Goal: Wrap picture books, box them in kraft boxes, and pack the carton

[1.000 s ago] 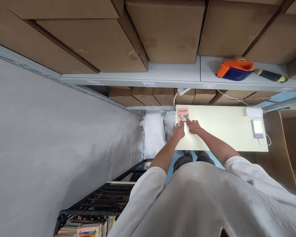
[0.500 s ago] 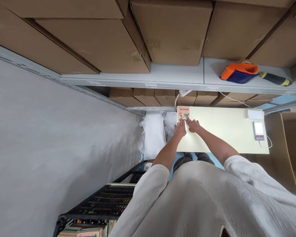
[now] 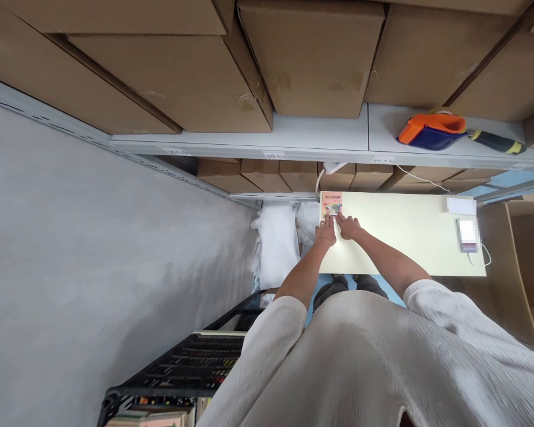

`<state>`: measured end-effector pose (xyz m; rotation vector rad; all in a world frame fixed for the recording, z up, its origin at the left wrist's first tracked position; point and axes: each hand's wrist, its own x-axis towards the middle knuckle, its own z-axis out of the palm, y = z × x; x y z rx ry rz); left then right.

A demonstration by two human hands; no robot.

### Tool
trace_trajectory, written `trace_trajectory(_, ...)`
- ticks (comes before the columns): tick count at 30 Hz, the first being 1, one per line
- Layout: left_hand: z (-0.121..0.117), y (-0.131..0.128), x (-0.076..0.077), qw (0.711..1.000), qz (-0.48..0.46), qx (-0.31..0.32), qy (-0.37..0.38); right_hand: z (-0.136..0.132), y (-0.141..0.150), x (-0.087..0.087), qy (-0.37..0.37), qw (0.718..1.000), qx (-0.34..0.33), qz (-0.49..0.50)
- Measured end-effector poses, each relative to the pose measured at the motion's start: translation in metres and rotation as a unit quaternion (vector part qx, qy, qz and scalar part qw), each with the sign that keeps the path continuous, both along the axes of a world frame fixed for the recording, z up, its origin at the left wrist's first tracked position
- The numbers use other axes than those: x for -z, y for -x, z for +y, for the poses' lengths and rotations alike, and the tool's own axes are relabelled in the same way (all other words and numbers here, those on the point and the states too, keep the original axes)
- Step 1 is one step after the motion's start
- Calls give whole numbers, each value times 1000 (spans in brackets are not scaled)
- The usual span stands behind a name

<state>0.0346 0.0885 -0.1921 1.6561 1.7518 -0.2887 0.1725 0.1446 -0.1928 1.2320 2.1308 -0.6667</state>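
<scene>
A small colourful book [image 3: 331, 203] lies at the far left corner of a pale yellow table [image 3: 400, 237]. My left hand [image 3: 326, 232] rests flat with its fingers stretched out, the fingertips touching the book's near left edge. My right hand [image 3: 348, 225] lies flat beside it, fingers spread, with its fingertips on the book's near right edge. Neither hand grips anything.
A white device [image 3: 467, 232] with a cable and a white box [image 3: 461, 205] sit at the table's right end. An orange tape dispenser [image 3: 431, 130] lies on the grey shelf [image 3: 320, 133] among cardboard boxes. White bags [image 3: 276, 243] stand left of the table; a black wire cart [image 3: 191, 367] holds books.
The book has slid a little further toward the table's far left corner under my fingertips; the hands followed slightly. The view shifted a bit.
</scene>
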Motion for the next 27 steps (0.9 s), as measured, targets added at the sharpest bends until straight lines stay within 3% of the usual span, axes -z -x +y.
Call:
trace_trajectory(4, -11, 2, -3, 1000, 1, 6, -19, -9, -8, -9, -21, 1000, -7, 17)
trace_trajectory(8, -31, 4, -7, 999, -12, 13, -30, -30, -35, -23, -31, 997, 15, 67)
trace_trajectory(12, -52, -1, -10, 999, -23, 6, -46, -49, -78, -38, -28, 995, 58, 76)
trace_trajectory(15, -60, -9, -13, 998, -33, 4, -52, -50, -124, -55, -74, 987, 106, 98)
trace_trajectory(20, -55, -38, -28, 996, -49, 37, -62, -22, -207, -108, -231, 940, 189, 168)
trace_trajectory(27, -36, -95, -57, 990, -69, 50, -116, 66, -292, -207, -453, 833, 203, 242)
